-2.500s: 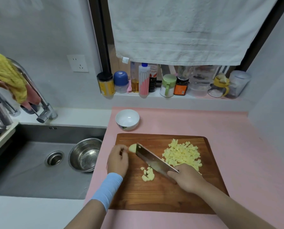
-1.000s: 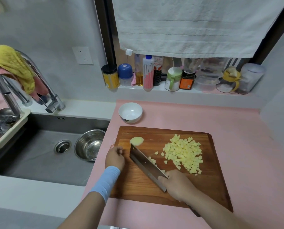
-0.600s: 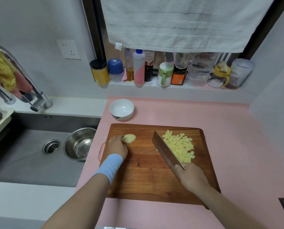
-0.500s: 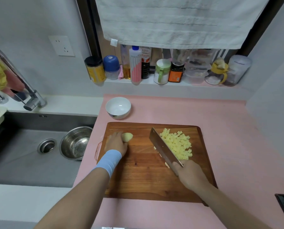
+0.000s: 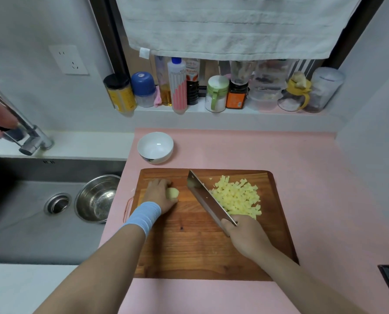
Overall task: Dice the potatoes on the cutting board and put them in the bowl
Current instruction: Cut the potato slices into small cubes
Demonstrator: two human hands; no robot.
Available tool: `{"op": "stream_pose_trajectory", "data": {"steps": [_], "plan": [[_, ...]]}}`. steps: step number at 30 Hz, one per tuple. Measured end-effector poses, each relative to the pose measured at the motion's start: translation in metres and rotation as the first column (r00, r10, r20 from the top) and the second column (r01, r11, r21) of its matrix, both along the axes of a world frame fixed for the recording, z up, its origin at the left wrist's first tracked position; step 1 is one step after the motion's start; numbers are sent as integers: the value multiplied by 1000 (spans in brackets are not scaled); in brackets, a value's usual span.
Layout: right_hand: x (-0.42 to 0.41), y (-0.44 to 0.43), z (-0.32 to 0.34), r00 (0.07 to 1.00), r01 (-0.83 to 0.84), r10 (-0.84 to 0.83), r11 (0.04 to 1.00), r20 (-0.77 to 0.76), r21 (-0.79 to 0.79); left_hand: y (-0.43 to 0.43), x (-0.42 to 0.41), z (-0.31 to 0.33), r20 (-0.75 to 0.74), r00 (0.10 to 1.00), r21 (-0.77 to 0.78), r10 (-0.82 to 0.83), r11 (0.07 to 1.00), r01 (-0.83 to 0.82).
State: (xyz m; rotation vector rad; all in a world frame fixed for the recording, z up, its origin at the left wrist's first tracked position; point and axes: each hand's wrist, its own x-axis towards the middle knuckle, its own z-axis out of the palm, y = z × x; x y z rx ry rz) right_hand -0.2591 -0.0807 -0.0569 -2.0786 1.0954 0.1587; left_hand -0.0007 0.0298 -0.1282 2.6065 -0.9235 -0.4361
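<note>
Currently holding a small pale rounded potato piece (image 5: 173,192) in the curled left hand (image 5: 158,194), at the left of the brown wooden cutting board (image 5: 195,252). Gripping a broad steel cleaver (image 5: 208,200) in the right hand (image 5: 245,236), blade against a heap of yellow potato dice (image 5: 237,197). Beyond, on the pink surface (image 5: 302,166), a round white bowl (image 5: 155,148).

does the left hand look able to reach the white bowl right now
Probably yes: the bowl sits just past the far edge of the board, beyond the left hand, with nothing between. That hand grips a potato piece, though, so it must let go first.
</note>
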Motion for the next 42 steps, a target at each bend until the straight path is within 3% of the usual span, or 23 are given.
{"op": "stream_pose_trajectory", "data": {"steps": [6,11,14,19,25,42], "plan": [[9,-4,-3,1000,4,-4,1000,12,-10,1,-15,-4,-26,995,7,-96,995,96],[14,-2,-5,998,-57,57,998,-17,1,25,-55,-17,-36,944,-132,-327,938,320],[13,-2,-4,991,-128,127,992,-44,-18,43,-73,-28,63,906,-231,-418,877,421],[12,1,1,950,-307,296,943,-101,-128,71,-88,-46,292,910,-367,-295,844,391],[9,10,2,869,-494,477,808,-136,-323,67,-101,-55,333,924,-419,-189,848,325],[15,13,-12,882,-471,452,854,-133,-220,64,-99,-58,316,926,-489,-206,801,345]]}}
